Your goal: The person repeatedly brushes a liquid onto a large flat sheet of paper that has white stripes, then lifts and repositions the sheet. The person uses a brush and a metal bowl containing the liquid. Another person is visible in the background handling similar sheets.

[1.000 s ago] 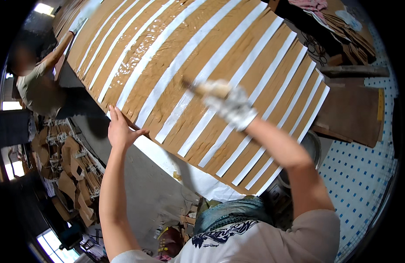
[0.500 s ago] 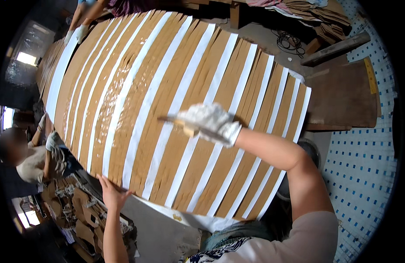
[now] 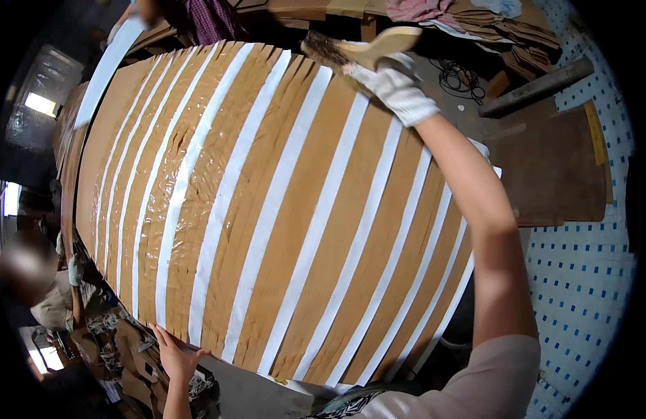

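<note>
A wide spread of brown sheets point(image 3: 267, 202) with white strips between them lies before me, its left part shiny and wet. My right hand point(image 3: 400, 87), in a white glove, is closed around a brush point(image 3: 382, 47) with a pale wooden handle. The dark bristles hang at the far edge of the sheets, and the hand partly hides the brush. At the near left edge rests my bare left hand point(image 3: 178, 357), fingers stretched out over the sheet rim and thumb apart, holding nothing.
At the far left, a person's hand holds a long pale strip point(image 3: 110, 70); another person point(image 3: 64, 293) stands left. Cardboard scraps point(image 3: 138, 349) lie below them. Back right are a wooden beam point(image 3: 536, 85), coiled black cable point(image 3: 459, 80), a brown board point(image 3: 557, 160) and cloths point(image 3: 421, 10).
My right hand has swung with the brush from the middle of the sheets to their far edge. The pale strip has shifted up and away at the far left. My left hand keeps to the edge.
</note>
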